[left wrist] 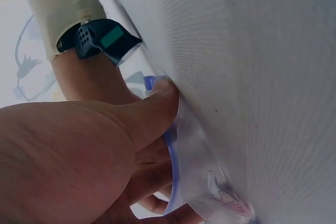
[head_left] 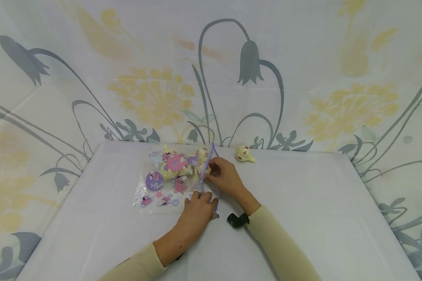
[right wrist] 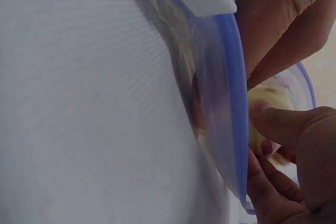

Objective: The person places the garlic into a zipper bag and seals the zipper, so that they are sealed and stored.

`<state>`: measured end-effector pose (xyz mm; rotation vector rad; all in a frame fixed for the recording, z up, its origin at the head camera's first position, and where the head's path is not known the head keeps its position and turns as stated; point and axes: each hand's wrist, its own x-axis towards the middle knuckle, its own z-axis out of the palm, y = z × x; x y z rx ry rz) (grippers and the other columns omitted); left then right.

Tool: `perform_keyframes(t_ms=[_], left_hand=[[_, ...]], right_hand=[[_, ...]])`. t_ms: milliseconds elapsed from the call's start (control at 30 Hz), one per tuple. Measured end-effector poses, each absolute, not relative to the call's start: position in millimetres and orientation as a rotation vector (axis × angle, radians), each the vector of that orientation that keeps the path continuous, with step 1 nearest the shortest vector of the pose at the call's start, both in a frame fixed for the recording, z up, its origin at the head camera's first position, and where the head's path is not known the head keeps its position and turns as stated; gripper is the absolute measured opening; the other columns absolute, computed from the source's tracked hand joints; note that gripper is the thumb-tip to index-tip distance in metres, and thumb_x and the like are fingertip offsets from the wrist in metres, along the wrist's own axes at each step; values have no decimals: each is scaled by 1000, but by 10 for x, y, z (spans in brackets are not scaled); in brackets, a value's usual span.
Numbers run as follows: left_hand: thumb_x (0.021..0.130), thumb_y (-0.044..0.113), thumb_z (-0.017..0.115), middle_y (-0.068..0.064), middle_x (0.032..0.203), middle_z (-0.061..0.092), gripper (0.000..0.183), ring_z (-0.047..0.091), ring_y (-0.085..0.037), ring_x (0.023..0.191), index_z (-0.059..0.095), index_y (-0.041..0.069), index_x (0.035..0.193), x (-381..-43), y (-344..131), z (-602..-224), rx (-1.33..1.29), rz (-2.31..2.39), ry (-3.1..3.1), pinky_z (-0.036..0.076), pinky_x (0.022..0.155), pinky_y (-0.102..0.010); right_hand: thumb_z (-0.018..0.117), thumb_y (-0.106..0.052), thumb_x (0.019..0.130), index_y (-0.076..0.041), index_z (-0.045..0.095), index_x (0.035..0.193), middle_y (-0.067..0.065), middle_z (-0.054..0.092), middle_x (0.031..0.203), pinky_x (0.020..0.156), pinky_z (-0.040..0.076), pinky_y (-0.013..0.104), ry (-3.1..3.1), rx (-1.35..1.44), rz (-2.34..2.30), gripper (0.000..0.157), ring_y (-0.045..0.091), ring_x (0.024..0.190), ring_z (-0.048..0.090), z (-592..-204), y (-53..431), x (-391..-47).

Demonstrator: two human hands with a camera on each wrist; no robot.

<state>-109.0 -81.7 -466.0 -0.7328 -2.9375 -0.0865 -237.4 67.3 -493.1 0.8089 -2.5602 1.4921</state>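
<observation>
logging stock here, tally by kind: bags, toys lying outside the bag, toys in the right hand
Clear printed bag: 1
Loose yellow toy outside it: 1
Pinched yellow toy in the right hand: 1
Total: 3
Other toys inside the bag overlap too much to count, so they are left out.

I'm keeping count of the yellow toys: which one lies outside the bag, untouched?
The pale yellow toy alone on the white table, beyond the right hand; the others are inside the clear printed bag or held at its mouth.
</observation>
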Motion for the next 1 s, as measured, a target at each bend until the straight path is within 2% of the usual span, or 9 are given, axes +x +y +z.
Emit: perform_keyframes(t_ms=[267,467,600,767,867,1000], left_hand=[[91,44,79,-4,121,67,44,60,-32,108,78,19,127,-1106,-825,-4656,-739,-80,-2923,62,79,-58],[92,40,79,-4,121,67,41,61,-33,110,78,19,127,-1090,-826,-4672,-757,-103,-2916,62,79,-60],[92,39,79,-3,120,66,41,60,-32,108,78,19,127,-1075,-825,-4679,-764,-97,-2892,62,76,-57],[91,41,78,-3,119,66,42,61,-31,107,78,21,127,-1068,-824,-4688,-749,-54,-2873,62,75,-55],[91,41,78,-3,119,66,42,61,-31,108,77,21,128,-1069,-823,-4681,-747,-50,-2889,62,76,-56],[92,41,78,-3,120,66,42,61,-32,110,77,21,129,-1072,-819,-4664,-747,-54,-2922,62,78,-58]], right_hand=[[84,4,85,-2,64,105,12,69,101,80,62,29,-2598,743,1474,29,23,90,74,-4934,519,-2439],[70,9,84,-4,65,97,8,71,89,72,58,28,-2610,649,1329,19,19,79,68,-4935,403,-2463],[60,12,83,-6,62,91,7,68,87,68,51,30,-2619,610,1280,21,18,74,60,-4945,366,-2471],[59,11,79,-5,66,95,11,72,94,72,58,32,-2621,590,1366,23,21,81,68,-4948,369,-2452],[61,8,82,-4,69,94,12,75,94,76,61,35,-2624,567,1394,19,25,89,75,-4936,376,-2423],[63,5,86,-4,74,100,11,78,97,82,62,37,-2645,556,1387,19,26,96,76,-4901,398,-2392]])
